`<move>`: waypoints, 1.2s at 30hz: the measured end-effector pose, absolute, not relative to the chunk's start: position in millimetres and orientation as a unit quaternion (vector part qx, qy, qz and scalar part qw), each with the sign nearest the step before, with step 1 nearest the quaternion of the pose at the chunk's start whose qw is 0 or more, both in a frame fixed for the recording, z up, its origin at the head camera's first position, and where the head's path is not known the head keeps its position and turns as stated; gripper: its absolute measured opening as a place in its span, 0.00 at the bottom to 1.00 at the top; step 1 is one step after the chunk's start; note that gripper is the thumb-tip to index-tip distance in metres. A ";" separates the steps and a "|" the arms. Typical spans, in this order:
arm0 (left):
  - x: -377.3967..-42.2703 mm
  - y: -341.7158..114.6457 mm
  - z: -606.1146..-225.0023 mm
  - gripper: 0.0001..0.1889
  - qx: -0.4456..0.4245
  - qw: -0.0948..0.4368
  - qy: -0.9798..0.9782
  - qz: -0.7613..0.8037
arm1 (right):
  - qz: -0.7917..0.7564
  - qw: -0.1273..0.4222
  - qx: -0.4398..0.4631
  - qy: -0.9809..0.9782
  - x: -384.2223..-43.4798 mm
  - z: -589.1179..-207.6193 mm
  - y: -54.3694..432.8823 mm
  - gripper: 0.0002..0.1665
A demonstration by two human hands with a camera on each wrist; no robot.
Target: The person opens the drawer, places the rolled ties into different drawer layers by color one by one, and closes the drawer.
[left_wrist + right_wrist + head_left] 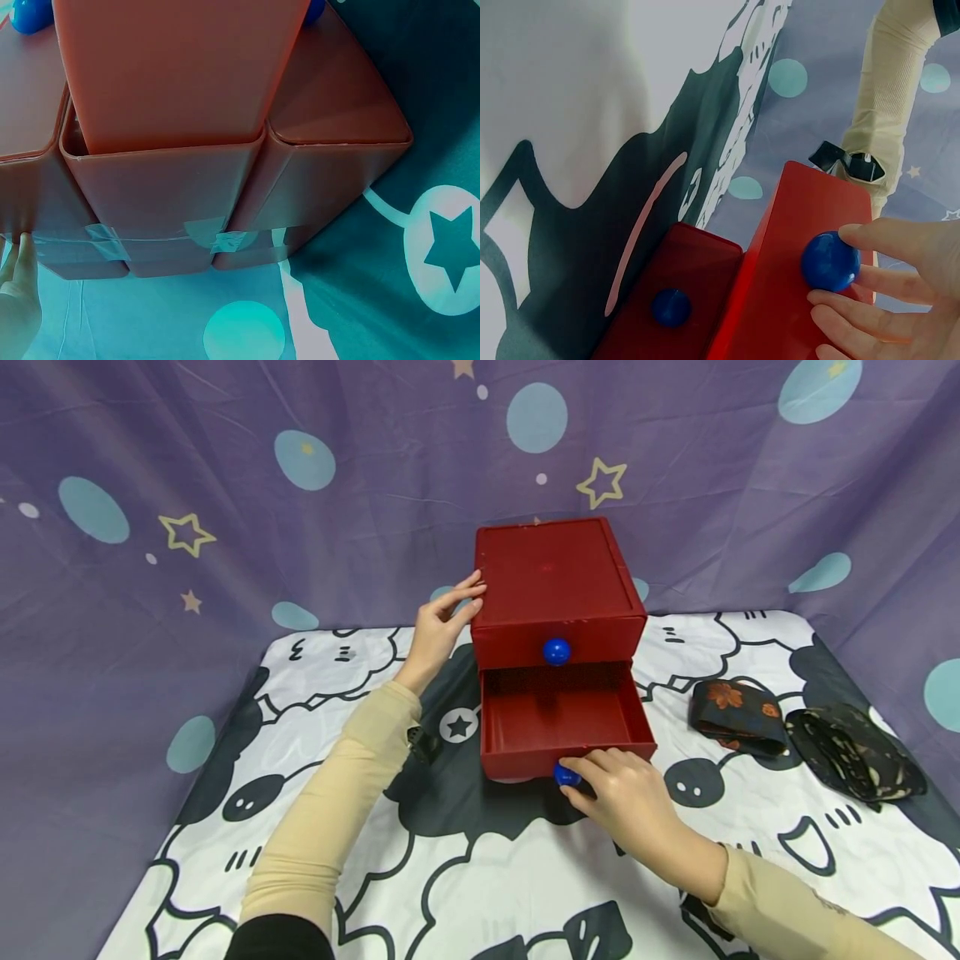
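Observation:
A red drawer cabinet point(551, 572) stands on the cloth near the back. Its middle drawer point(555, 718) is pulled well out, and the part of its inside that shows is bare. The top drawer, with a blue knob point(557, 652), is closed; a lower drawer with a blue knob point(671, 307) shows in the right wrist view. My right hand point(622, 793) pinches the blue knob point(831, 261) of the pulled-out drawer between thumb and fingers. With straight fingers my left hand point(438, 631) touches the cabinet's left side near the top.
Right of the cabinet lie a folded dark cloth with orange flowers point(738, 717) and a folded dark patterned cloth point(855, 752). A black-and-white cartoon cloth point(510, 877) covers the table. Behind hangs a purple curtain point(405, 493). Clear tape point(169, 238) crosses the cabinet's side.

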State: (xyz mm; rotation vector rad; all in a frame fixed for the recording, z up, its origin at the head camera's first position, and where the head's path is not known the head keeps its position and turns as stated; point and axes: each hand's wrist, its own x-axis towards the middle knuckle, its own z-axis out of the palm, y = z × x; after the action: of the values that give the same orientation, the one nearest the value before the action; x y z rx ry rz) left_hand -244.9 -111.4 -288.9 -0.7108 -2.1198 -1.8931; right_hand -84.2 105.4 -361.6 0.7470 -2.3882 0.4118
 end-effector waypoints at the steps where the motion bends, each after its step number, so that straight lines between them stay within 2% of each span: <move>1: -245.0 -111.4 -288.9 0.16 -0.242 0.107 -0.719 -0.643 | 0.156 0.300 0.282 -0.898 -83.7 -361.7 105.4 0.20; 36: -245.7 -110.2 -290.0 0.15 -0.248 0.118 -0.717 -0.641 | 0.175 0.344 0.304 -0.871 -66.0 -363.9 104.6 0.19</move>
State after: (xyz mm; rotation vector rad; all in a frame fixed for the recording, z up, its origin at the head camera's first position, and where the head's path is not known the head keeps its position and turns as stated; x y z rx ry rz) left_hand -245.7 -110.2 -290.0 -0.7261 -2.0977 -1.8744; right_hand -66.0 104.6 -363.9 0.7904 -2.2614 0.4547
